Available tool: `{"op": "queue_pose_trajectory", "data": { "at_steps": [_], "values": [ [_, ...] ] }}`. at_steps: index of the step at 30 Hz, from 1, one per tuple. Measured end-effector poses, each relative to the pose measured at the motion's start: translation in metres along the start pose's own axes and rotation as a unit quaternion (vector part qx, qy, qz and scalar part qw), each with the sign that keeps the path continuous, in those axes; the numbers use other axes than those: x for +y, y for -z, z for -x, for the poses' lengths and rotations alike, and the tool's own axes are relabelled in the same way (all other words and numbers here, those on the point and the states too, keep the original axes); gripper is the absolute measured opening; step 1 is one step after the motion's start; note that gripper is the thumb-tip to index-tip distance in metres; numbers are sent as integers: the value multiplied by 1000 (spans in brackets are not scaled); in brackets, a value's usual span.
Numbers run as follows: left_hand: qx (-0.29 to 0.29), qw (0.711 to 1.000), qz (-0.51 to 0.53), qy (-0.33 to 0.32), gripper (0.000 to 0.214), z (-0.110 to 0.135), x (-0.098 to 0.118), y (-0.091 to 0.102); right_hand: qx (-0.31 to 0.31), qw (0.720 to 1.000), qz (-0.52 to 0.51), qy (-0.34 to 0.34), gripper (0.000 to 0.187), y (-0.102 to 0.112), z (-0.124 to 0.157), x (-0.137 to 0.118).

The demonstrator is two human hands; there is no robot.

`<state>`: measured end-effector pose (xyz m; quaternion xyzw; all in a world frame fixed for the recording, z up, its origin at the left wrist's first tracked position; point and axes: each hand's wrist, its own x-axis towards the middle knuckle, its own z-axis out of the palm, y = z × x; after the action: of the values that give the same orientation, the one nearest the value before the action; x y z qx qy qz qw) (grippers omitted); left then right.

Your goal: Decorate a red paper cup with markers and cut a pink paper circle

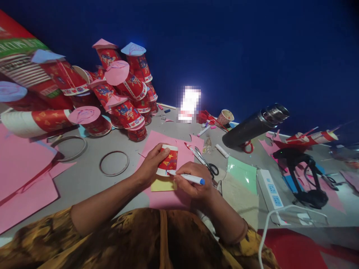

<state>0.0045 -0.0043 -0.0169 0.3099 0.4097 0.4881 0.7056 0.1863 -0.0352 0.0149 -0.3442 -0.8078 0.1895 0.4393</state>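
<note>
My left hand [153, 162] grips a red paper cup [169, 160] printed with gold stars, thumb on its near side. The cup has a white band along the lower edge. My right hand [195, 181] is closed round a white marker [189, 178] with a blue end. Its tip touches the white band, where small blue marks show. Under both hands lie pink paper [168, 200] and a yellow paper piece [161, 185]. Scissors [207, 164] with black handles rest just beyond my right hand, beside a red-and-white pen [193, 151].
Stacked red cups with paper cone tops [127, 112] stand at the back left. Two rings [114, 163] lie left of my forearm. To the right are a dark thermos [249, 129], green paper [242, 173], a power strip [269, 190] with a white cable, and a black strapped device [304, 177].
</note>
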Motion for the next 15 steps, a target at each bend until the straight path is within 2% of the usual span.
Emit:
{"op": "queue_pose_trajectory", "data": {
  "at_steps": [6,10,15],
  "values": [
    [-7,1000,-1,5,49,1,-1,1,9,1000,6,7,15,-2,-1,0],
    [-11,1000,2,4,48,1,-1,1,-12,1000,11,-15,18,-2,0,1],
    [-1,1000,2,2,49,0,-1,1,-2,1000,-13,-25,14,-1,-2,-2]
  ]
}}
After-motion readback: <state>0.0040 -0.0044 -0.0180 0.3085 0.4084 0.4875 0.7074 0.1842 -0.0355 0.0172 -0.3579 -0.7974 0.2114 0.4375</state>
